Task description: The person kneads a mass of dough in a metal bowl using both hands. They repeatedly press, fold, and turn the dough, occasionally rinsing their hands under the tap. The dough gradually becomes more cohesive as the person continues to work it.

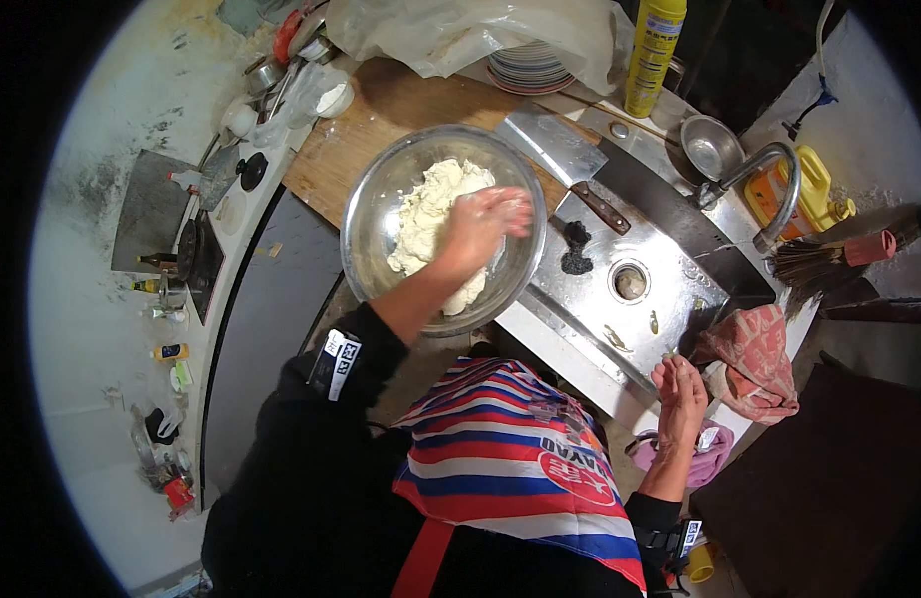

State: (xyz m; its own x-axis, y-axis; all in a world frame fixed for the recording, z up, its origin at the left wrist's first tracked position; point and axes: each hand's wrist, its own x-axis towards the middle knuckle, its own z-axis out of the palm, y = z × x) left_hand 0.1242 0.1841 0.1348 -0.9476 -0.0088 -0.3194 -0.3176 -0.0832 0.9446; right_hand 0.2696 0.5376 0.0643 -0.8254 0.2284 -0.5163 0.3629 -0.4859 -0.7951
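Observation:
A large steel bowl (353,224) holds a rough, pale lump of dough (434,213). Over the dough's right side is my left hand (490,217), slightly blurred, with pale residue on its fingers; its palm side is hidden, so I cannot tell whether it grips any dough. My right hand (681,392) is raised by the sink's near right edge, fingers loosely curled, with nothing clearly held. Beside it a reddish patterned cloth (755,366) hangs over the sink corner. Below the wrist is a pink-purple cloth (710,456).
The bowl overlaps a wooden board (400,97) and the steel sink (654,254). A cleaver (557,146) bridges the board and sink, its wooden handle over the basin. A curved faucet (785,179) stands behind. Stacked plates (531,67) and a yellow spray can (654,60) are at the back.

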